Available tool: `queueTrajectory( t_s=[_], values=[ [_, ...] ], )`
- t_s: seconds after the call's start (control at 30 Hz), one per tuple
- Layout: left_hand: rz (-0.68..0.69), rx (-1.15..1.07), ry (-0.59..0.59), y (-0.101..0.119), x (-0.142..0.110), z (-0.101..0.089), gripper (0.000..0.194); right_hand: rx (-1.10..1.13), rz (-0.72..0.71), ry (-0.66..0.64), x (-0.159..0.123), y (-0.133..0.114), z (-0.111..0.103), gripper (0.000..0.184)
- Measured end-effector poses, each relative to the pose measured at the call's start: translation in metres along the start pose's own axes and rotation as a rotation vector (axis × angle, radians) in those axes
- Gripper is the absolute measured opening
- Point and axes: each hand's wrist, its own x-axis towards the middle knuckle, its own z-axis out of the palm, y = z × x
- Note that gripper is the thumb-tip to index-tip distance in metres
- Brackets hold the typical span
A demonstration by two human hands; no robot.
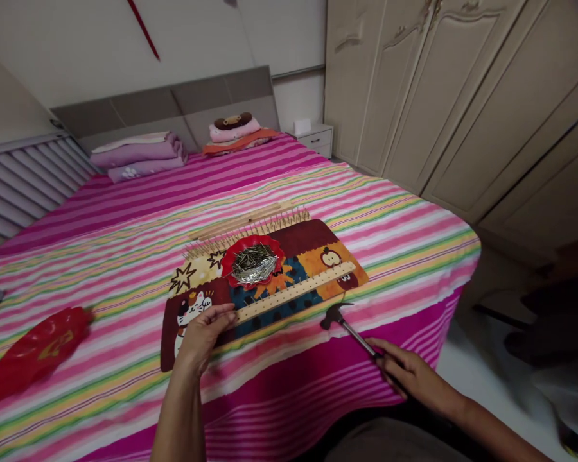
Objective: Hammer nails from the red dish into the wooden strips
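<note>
My left hand point(206, 335) pinches the near left end of a pale wooden strip point(296, 292) dotted with rows of small marks; whether these are holes or nail heads I cannot tell. The strip lies slantwise across a patterned mat point(303, 239) with cartoon pictures. In my right hand point(408, 371) is a claw hammer point(356, 335), gripped by its handle, its head just off the mat's near right edge. Behind the strip, a red scalloped dish point(227, 262) holds many loose nails point(254, 262). Further back, another wooden strip point(245, 232) bristles with upright nails.
Plain wooden strips point(241, 220) lie behind the nailed one. Everything rests on a bed with a striped sheet point(125, 282). A red plastic piece point(38, 343) is at left, folded bedding point(142, 154) by the headboard, a wardrobe point(414, 90) at right.
</note>
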Motion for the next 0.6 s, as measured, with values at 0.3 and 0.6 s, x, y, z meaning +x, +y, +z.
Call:
queueTrajectory(
  t_s=[0.3, 0.6],
  values=[
    [0.058, 0.127, 0.057, -0.019, 0.008, 0.000, 0.044, -0.040, -0.013, -0.004, -0.001, -0.002, -0.001, 0.071],
    [0.261, 0.864, 0.338, -0.007, 0.022, -0.008, 0.020, -0.011, 0.000, -0.020, 0.001, 0.001, -0.002, 0.071]
  ],
)
